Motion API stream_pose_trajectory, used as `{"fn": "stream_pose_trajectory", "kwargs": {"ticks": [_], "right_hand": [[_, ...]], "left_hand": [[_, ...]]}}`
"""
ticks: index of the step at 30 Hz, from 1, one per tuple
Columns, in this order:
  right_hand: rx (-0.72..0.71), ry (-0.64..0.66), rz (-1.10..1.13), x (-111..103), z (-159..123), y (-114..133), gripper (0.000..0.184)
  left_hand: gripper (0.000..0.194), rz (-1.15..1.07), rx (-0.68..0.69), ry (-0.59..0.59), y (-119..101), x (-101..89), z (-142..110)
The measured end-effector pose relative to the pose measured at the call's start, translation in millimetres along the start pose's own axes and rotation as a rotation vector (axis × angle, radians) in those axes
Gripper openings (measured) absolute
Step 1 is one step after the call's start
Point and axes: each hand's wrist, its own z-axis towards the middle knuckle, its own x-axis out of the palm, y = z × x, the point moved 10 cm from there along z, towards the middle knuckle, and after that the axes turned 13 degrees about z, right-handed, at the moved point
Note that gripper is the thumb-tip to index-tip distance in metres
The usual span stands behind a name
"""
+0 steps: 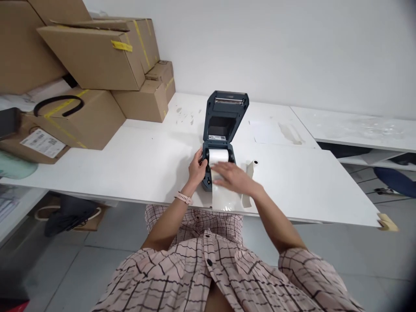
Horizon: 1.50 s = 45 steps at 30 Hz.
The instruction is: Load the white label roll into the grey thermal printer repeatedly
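Note:
A dark label printer (226,113) stands on the white table with its lid raised. Inside its bay sits a white label roll (219,154), and a strip of label paper (222,198) runs from it over the front, reaching the table edge. My left hand (196,169) grips the printer's left side, thumb on the upper rim. Spread flat over the strip, my right hand (234,177) has its fingers stretched out and covers part of the printer's front. Just right of that hand lies a partly unrolled paper piece (247,201) with a small dark-cored end.
Cardboard boxes (94,56) are stacked at the left, with a black headband (58,99) on one. A thin paper sheet (268,132) lies behind the printer to the right. The table's right corner has a tan guard (387,222). A white wall rises behind.

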Motion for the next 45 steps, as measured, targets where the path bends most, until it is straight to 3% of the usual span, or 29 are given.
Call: {"fn": "stream_pose_trajectory", "kwargs": {"ticks": [3, 9, 15, 17, 19, 20, 22, 24, 26, 31, 36, 41, 43, 45], "right_hand": [[0.044, -0.085, -0.061, 14.5, -26.1, 16.8, 0.063], [0.128, -0.233, -0.108, 27.7, -38.3, 39.6, 0.054], [0.060, -0.275, -0.056, 32.5, -62.9, 58.5, 0.056], [0.045, -0.278, -0.025, 32.2, -69.2, 61.0, 0.058], [0.036, -0.289, 0.006, 30.6, -72.1, 61.8, 0.061], [0.035, -0.295, 0.021, 29.8, -72.4, 61.4, 0.062], [0.042, -0.298, 0.052, 29.1, -71.7, 59.5, 0.063], [0.054, -0.288, 0.078, 30.0, -70.5, 57.3, 0.062], [0.053, -0.278, 0.087, 31.5, -70.1, 56.7, 0.060], [0.061, -0.291, 0.074, 34.9, -70.3, 56.4, 0.059], [0.075, -0.286, 0.065, 35.2, -69.3, 57.5, 0.056], [0.032, -0.198, 0.232, 8.1, -82.3, 58.4, 0.041], [0.035, -0.200, 0.382, -17.1, -86.9, 49.2, 0.032], [0.053, -0.330, 0.493, -55.4, -85.0, 28.8, 0.030]], "left_hand": [[0.056, -0.024, 0.000, -0.014, -0.5, -0.6, -0.5], [0.054, -0.060, -0.038, 0.008, 0.3, 0.9, -0.1], [0.056, 0.026, -0.035, 0.027, -0.4, -2.1, -2.4], [0.059, 0.176, 0.033, -0.021, -12.8, -9.2, -11.3], [0.061, 0.376, 0.194, -0.055, -39.3, -11.3, -26.5], [0.061, 0.464, 0.294, -0.016, -54.1, -5.1, -35.6], [0.061, 0.609, 0.454, 0.184, -74.9, 19.3, -54.1], [0.064, 0.730, 0.526, 0.421, -81.5, 42.5, -69.2], [0.068, 0.831, 0.540, 0.574, -81.2, 53.6, -75.8], [0.068, 0.941, 0.579, 0.680, -81.4, 53.9, -73.4], [0.062, 0.869, 0.600, 0.649, -81.8, 51.6, -72.9], [0.060, 0.730, 0.640, 0.496, -82.2, 49.7, -86.4], [0.061, 0.736, 0.662, 0.439, -79.8, 50.3, -96.7], [0.062, 0.767, 0.680, 0.383, -76.6, 50.9, -108.2]]}}
